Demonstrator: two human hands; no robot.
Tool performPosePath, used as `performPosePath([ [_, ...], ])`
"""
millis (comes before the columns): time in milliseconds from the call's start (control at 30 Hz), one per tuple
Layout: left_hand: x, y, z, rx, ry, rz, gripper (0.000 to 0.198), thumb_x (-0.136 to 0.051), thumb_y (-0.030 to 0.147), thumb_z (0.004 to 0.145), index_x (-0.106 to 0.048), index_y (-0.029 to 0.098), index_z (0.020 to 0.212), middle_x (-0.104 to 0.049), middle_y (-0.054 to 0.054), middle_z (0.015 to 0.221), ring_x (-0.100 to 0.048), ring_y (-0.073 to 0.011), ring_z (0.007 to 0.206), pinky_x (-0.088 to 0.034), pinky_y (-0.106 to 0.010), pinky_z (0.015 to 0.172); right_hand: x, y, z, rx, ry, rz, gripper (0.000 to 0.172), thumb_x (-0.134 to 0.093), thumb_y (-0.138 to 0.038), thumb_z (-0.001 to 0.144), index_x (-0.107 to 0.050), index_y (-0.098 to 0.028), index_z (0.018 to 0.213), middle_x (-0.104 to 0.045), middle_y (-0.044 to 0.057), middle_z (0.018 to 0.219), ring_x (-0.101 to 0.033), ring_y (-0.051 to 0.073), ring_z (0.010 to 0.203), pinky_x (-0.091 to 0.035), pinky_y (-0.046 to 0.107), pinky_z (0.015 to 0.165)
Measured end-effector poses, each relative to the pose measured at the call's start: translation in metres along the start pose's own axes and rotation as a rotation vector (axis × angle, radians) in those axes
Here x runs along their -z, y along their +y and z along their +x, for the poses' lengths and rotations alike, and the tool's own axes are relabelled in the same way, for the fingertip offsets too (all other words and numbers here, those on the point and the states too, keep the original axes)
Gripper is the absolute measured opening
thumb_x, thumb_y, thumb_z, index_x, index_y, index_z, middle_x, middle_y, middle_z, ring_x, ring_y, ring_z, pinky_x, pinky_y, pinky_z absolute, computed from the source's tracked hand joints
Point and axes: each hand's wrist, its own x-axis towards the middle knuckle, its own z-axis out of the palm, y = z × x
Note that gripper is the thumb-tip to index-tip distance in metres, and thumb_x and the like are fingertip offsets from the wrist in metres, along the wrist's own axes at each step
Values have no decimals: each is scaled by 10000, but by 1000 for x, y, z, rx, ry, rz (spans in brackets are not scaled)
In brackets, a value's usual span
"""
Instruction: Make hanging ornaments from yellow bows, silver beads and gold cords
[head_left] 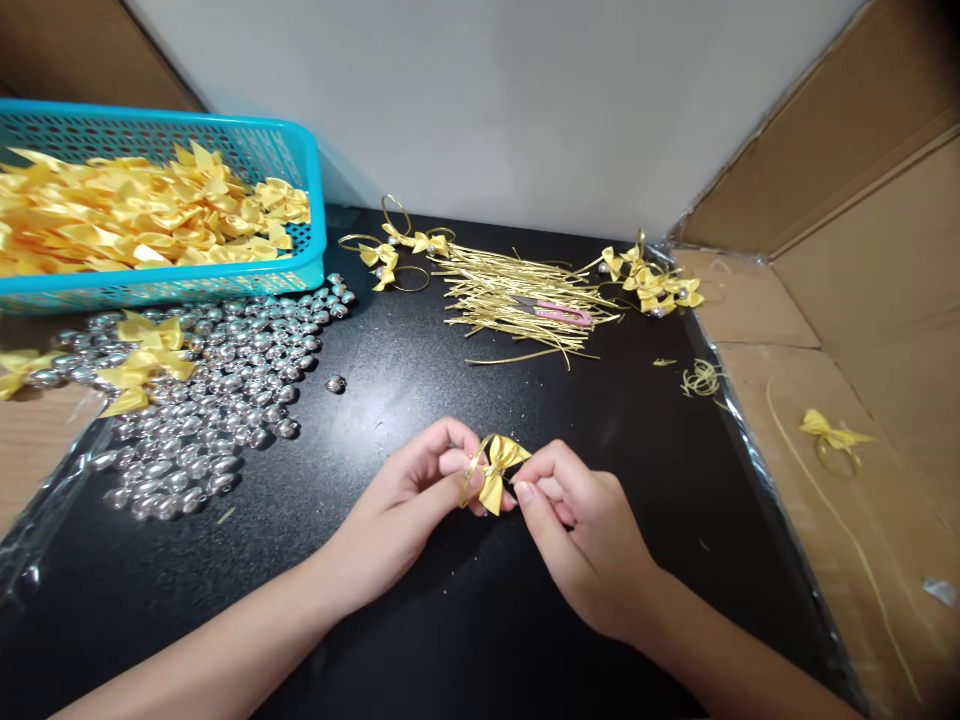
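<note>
My left hand pinches a yellow satin bow with a gold tie looped on its left side. A small shiny bead seems to sit at the bow's knot, partly covered by my thumb. Just right of the bow, my right hand has thumb and forefinger closed together; what lies between them is too small to make out. Both hands are low over the black tabletop. Beyond them lies a pile of gold twist ties, with pink-handled scissors resting on it.
A turquoise basket full of yellow bows stands back left. Silver heart-shaped beads spread in front of it, with loose bows on top. Looped bows lie back right. Another looped bow sits on the cardboard at right.
</note>
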Motion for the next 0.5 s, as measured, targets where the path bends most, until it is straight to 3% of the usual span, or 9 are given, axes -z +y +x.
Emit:
performPosePath([
  [133, -1, 0, -1, 1, 4, -1, 210, -665, 360, 867, -558, 190, 807, -643, 8, 674, -533, -126, 664, -396, -235, 644, 0, -1, 1, 3, -1, -5, 146, -445, -118, 895, -470, -200, 777, -373, -102, 493, -322, 50, 398, -247, 186, 428],
  [500, 1, -1, -2, 3, 2, 71, 155, -632, 316, 889, -543, 194, 856, -623, 19, 688, -519, -119, 664, -375, -231, 639, 2, 0, -1, -43, -38, 9, 127, -446, -119, 879, -490, -199, 792, -493, -70, 539, -417, 59, 427, -328, 182, 461],
])
